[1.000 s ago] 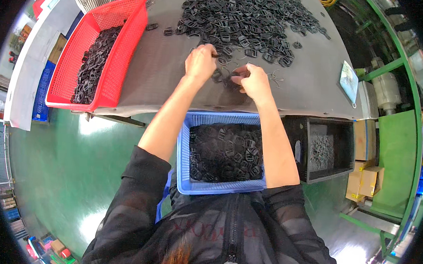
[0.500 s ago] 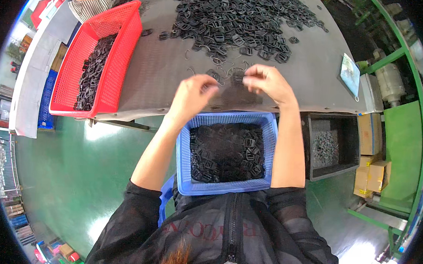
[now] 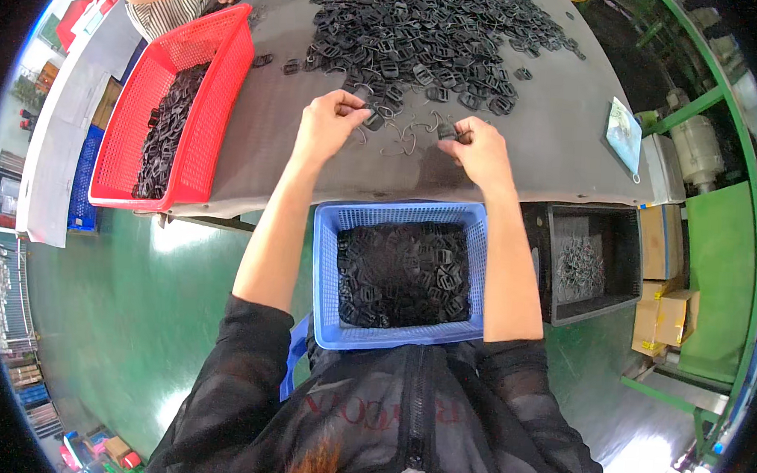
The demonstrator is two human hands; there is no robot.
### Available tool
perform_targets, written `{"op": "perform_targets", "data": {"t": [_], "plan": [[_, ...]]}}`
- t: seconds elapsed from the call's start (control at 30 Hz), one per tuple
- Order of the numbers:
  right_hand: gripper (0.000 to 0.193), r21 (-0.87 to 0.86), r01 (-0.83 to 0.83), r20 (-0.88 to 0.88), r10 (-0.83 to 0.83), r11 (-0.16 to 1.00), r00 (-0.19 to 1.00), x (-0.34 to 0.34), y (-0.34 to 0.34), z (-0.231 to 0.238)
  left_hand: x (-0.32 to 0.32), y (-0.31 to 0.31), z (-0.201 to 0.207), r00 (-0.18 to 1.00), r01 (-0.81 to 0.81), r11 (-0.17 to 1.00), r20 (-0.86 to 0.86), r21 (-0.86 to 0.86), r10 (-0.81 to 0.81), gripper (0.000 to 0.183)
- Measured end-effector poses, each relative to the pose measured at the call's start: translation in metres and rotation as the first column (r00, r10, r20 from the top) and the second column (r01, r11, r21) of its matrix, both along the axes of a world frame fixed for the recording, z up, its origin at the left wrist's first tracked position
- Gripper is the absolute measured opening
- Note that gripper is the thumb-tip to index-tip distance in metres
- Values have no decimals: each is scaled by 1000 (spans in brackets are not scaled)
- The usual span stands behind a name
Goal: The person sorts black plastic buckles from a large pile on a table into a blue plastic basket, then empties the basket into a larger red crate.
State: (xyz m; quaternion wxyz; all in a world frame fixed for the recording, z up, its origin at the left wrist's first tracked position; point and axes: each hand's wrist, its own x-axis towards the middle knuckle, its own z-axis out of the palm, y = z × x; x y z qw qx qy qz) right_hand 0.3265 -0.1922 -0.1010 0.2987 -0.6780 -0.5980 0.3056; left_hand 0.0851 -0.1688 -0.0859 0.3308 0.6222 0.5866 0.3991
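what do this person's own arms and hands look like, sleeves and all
The left hand and right hand are bare, without gloves. Black, slightly sheer sleeves end near the elbows, leaving both forearms uncovered; no watch or bracelet shows.

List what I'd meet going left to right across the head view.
Red basket → left hand → right hand → blue card → green panel.

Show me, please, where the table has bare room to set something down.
Bare: the table between the red basket and left hand, and between the right hand and blue card. Crowded: the far middle, under the buckles, and between the hands, where wires lie.
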Motion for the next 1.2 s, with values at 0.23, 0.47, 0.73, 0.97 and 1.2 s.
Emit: {"op": "perform_targets", "data": {"t": [0.23, 0.47, 0.73, 0.97, 1.2], "plan": [[24, 124, -322, -272, 345, 938, 898, 18, -34, 28, -21, -17, -17, 940, 213, 947, -316, 241, -131, 36], [48, 441, -261, 353, 101, 859, 930, -18, -7, -43, 2, -19, -72, 652, 144, 962, -754, 232, 84, 59], [37, 515, -282, 178, 221, 809, 959, -37, 8, -47, 61, -35, -67, 818, 355, 892, -555, 279, -152, 40], [36, 679, -273, 225, 162, 681, 961, -53, -11, -34, 35, -31, -66, 832, -125, 966, 554, 225, -22, 21], [37, 392, -459, 593, 162, 797, 788, -24, -2, -45, 24, -34, -63, 812, -225, 957, 578, 185, 79, 20]]}}
